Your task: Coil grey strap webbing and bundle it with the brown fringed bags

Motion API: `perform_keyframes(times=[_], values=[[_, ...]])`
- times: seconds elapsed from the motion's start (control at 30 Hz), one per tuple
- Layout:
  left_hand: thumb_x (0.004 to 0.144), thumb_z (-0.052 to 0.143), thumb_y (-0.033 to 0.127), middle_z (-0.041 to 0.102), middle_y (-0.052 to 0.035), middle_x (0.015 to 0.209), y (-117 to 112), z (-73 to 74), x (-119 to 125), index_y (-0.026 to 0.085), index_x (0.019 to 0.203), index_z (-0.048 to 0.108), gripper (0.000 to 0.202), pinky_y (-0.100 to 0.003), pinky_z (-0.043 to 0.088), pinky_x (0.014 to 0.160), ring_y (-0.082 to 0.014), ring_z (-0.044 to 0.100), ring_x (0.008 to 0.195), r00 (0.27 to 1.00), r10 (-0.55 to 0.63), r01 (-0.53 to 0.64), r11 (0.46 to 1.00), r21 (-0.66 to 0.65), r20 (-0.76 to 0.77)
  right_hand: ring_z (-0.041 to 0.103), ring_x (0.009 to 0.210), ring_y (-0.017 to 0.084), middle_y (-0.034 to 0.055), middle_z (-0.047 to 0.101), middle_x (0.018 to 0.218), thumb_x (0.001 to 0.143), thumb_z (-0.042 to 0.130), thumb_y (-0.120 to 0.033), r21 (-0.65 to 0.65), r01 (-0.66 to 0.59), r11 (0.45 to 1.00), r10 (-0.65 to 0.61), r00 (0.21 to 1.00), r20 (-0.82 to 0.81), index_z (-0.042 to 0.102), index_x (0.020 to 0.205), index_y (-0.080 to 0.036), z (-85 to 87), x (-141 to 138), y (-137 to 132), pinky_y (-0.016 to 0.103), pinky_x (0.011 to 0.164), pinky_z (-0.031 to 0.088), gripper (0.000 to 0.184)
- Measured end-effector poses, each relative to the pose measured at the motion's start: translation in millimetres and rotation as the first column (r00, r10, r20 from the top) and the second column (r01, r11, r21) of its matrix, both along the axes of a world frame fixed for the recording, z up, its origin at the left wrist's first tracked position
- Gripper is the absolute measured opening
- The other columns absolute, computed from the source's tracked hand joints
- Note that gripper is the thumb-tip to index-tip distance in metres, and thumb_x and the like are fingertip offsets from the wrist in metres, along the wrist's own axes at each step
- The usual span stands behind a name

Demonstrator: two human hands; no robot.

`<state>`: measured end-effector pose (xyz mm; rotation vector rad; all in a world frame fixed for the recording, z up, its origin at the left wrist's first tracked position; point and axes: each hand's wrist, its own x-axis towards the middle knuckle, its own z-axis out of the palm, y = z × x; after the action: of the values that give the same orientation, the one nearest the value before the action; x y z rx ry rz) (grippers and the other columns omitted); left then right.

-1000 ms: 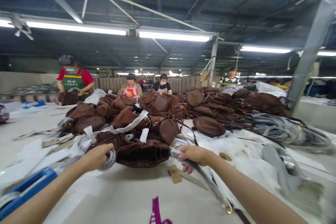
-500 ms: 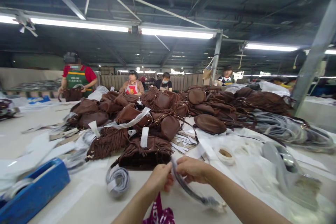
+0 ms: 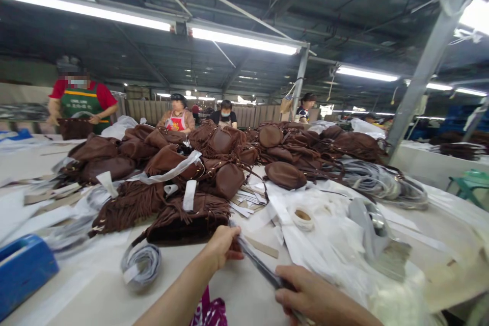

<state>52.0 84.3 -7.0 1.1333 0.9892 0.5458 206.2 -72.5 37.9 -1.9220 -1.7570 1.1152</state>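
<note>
1. At the far left I see a blue tape dispenser [image 3: 23,270] sitting on the pale surface [image 3: 244,298], near its front edge.
2. Behind it, across the surface, a person in a green apron [image 3: 82,104] has both hands on a brown bag.
3. A coiled strap [image 3: 141,264], wrapped in grey film, lies flat on the surface, just left of my left forearm.
4. A brown fringed bag [image 3: 183,219] lies just beyond that coil, a white paper strip stuck to its top. The big pile of brown bags [image 3: 225,155] rises behind it.
5. My left hand [image 3: 223,247] is closed in a pinch on the upper end of a wrapped strap [image 3: 257,267], right at the fringed bag's near edge.
6. That strap runs as a taut diagonal from the left hand, down and to the right, raised a little above the surface.
7. My right hand [image 3: 309,298] is curled round the strap's lower end, at the bottom of the view, fingers closed on it.
8. A tape roll [image 3: 303,216] lies flat among white paper sheets, beyond the right hand.
9. Further right is a heap of grey wrapped straps [image 3: 382,183].
10. A green stool [image 3: 468,186] stands off the far right edge.
</note>
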Motion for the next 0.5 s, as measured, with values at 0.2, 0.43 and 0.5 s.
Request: perform_keyframes(times=[0.2,0.43,0.5], values=[[0.08,0.057,0.016,0.061,-0.0107,0.115,-19,26.4,-22,0.019,0.098,0.061,0.018,-0.041,0.037,0.102,-0.0275,0.049,0.119,0.962,-0.026,0.193,0.772,0.605,-0.273,0.05,0.049,0.011,-0.003,0.054,0.059,0.072,0.046,-0.025,-0.082,0.117,0.99,-0.13,0.974,-0.183,0.047,0.073,-0.021,-7.6,10,-15,0.02,0.048,0.034,0.004],[0.082,0.056,0.01,0.069,-0.0053,0.081,-14,33.8,3,0.019,0.082,0.065,0.013,-0.034,0.046,0.083,-0.022,0.063,0.082,0.596,0.046,0.797,-0.157,0.583,-0.802,0.056,0.074,0.018,0.0029,0.061,0.078,0.078,0.055,-0.041,0.2,0.246,0.949,-0.243,0.969,-0.038,0.058,0.089,-0.021,-32.5,21,-17,0.027,0.071,0.043,0.023],[0.086,0.05,0.008,0.068,-0.005,0.079,-9,32.0,6,0.019,0.081,0.063,0.018,-0.03,0.046,0.073,-0.0211,0.062,0.078,0.611,0.068,0.788,-0.15,0.597,-0.789,0.046,0.053,0.011,0.0005,0.053,0.066,0.082,0.046,-0.055,-0.065,0.352,0.934,-0.354,0.88,-0.318,0.06,0.084,-0.017,-31.6,20,-18,0.021,0.052,0.036,0.04]])
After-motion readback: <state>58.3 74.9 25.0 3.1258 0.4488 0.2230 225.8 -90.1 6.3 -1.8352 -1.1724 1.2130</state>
